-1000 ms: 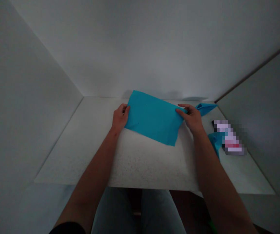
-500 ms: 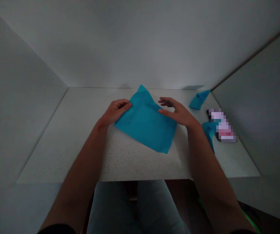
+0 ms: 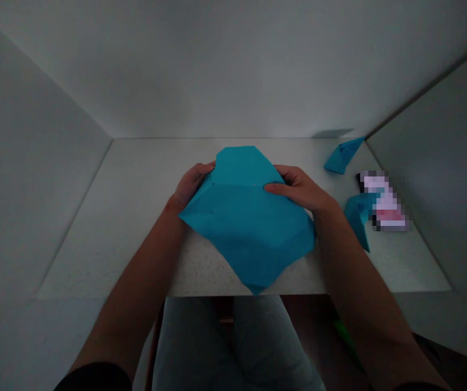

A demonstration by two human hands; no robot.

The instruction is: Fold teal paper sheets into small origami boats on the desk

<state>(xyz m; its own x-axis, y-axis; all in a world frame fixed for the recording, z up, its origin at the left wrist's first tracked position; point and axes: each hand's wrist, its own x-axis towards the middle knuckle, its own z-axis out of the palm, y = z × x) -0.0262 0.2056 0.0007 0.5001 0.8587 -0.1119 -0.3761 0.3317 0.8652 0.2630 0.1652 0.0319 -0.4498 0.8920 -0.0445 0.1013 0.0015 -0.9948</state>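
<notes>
A creased sheet of blue paper is held up over the middle of the table, its lowest corner near the front edge. My left hand grips its upper left edge, with some fingers hidden behind the paper. On the upper right edge my right hand holds the sheet, thumb on the front face and the other fingers partly behind it. Crease lines run across the paper, and some of its corners look cut off or bent back.
To the right on the white table stand a folded blue paper piece at the back and another folded blue piece, which overlaps a blurred-out flat object. Walls rise at the back, left and right.
The blue sheet has turned and spread out larger, with a corner now hanging lower. My right hand, apart-fingered before, has closed on its edge. The view has shifted slightly.
</notes>
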